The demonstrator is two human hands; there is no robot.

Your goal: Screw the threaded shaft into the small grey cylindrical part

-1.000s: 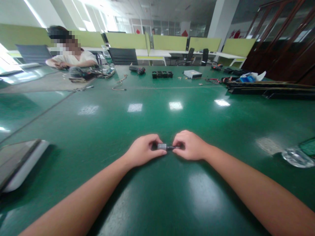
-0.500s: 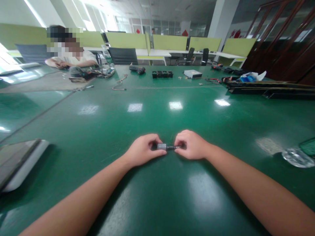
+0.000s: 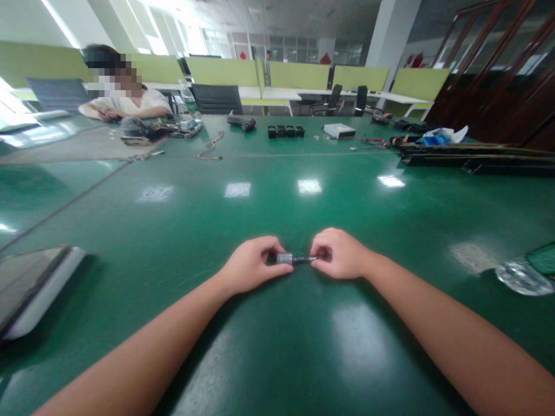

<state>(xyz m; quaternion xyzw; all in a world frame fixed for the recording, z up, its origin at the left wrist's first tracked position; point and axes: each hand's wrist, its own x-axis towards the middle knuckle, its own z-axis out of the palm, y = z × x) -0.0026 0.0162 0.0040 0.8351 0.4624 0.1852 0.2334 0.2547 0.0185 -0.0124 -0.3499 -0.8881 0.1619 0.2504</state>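
Near the middle of the green table, a small grey cylindrical part with a thin dark shaft lies level between my two hands. My left hand pinches the grey cylinder between thumb and fingers from the left. At the other side my right hand has its thumb and forefinger closed on the far end of the shaft. The tip of the shaft is partly hidden by those fingers.
A flat grey device lies at the left edge. At the right is a clear plastic bottle. Across the far side are a black block, a white box, a cable, black bars and a seated person.
My right hand has shifted slightly to the right along the shaft, so a little more of it shows. My left hand and the grey cylinder have stayed in place.
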